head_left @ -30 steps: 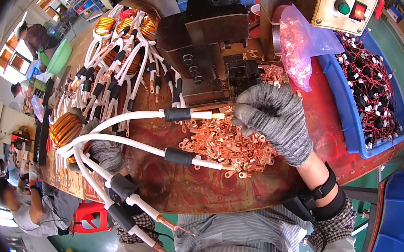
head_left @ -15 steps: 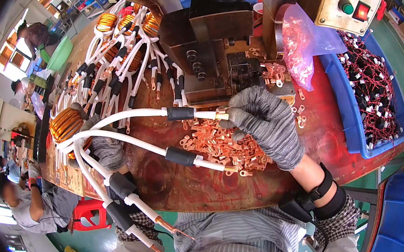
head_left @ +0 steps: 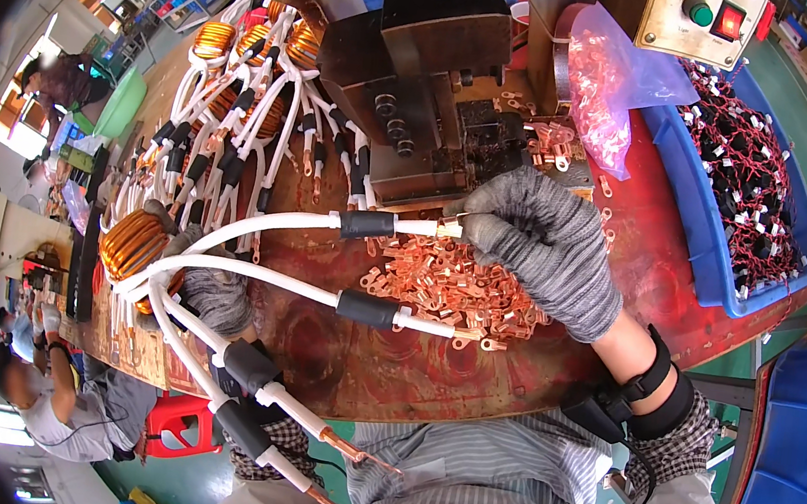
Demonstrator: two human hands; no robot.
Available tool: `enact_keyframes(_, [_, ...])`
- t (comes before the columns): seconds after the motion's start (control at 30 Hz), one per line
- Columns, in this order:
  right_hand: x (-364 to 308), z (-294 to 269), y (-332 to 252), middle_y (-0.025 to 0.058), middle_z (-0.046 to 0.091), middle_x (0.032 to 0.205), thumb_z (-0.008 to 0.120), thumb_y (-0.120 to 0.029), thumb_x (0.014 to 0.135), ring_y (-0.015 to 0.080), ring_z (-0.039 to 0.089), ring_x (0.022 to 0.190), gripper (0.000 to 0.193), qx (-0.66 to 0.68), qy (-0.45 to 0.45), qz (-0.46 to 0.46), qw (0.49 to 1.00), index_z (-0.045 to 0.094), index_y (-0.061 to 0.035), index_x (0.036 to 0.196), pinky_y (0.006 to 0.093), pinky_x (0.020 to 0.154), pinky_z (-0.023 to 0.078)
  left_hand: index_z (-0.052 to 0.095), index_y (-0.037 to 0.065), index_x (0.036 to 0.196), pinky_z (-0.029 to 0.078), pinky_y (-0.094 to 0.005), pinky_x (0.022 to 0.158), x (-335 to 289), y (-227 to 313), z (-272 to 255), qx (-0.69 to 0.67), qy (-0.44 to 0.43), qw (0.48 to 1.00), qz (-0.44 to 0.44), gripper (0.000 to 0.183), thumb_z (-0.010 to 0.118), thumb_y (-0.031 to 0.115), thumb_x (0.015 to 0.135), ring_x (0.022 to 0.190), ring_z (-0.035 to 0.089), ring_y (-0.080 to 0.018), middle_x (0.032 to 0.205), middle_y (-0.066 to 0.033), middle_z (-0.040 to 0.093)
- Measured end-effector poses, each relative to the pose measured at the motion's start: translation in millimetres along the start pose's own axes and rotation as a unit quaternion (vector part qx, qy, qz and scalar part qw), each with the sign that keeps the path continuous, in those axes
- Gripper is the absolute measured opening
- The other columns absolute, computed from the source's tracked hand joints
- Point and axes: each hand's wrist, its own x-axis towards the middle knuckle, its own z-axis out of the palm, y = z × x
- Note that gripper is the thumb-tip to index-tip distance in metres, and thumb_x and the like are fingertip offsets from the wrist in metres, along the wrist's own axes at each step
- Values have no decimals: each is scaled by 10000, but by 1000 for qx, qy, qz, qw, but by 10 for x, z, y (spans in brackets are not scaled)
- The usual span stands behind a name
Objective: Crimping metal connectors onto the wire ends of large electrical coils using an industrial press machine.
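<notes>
My left hand (head_left: 216,302), in a grey knit glove, is closed round a copper-wound ring coil (head_left: 133,245) and the base of its white leads (head_left: 294,285), which carry black sleeves. My right hand (head_left: 550,250), gloved the same, pinches the end of the upper lead, where a copper terminal lug (head_left: 449,227) shows at the fingertips. Below that, the second lead ends at another lug. Two more leads hang toward my lap with bare copper strands (head_left: 349,447) at their ends. A heap of copper lugs (head_left: 459,289) lies under the right hand.
A dark metal press (head_left: 432,104) stands just beyond my hands, with a control box (head_left: 704,22) upper right. Finished-looking coils (head_left: 239,111) pile at left. A pink bag of lugs (head_left: 599,95) and a blue bin (head_left: 694,222) of wired parts sit right. Other people work at far left.
My right hand has shifted slightly right and stays at the tip of the upper lead. The coil and my left hand stay nearly in place.
</notes>
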Motion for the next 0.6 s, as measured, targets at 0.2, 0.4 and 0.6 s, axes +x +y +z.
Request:
enact_keyframes(0.2, [29, -74, -41, 4, 544, 794, 597, -53, 779, 60, 516, 749, 96, 4, -44, 28, 999, 576, -15, 864, 207, 680, 432, 507, 56, 1048, 469, -431, 784, 11, 11, -50, -17, -9, 1000, -8, 296, 467, 277, 854, 970, 522, -273, 1046, -168, 526])
enact_keyframes(0.4, [89, -135, -81, 29, 557, 775, 585, -78, 786, 89, 551, 711, 128, 104, -88, 104, 985, 559, -5, 889, 219, 626, 491, 511, 59, 1043, 466, -434, 788, 25, 222, -129, -90, -35, 989, -116, 293, 472, 279, 853, 973, 520, -277, 1041, -169, 527])
enact_keyframes(0.6, [210, -206, -93, 47, 564, 773, 590, -53, 775, 114, 576, 682, 150, 109, 12, 131, 985, 542, 1, 907, 239, 619, 519, 514, 62, 1021, 497, -468, 751, 205, -206, 20, 49, -4, 997, 62, 303, 473, 309, 849, 958, 544, -345, 1055, -225, 528])
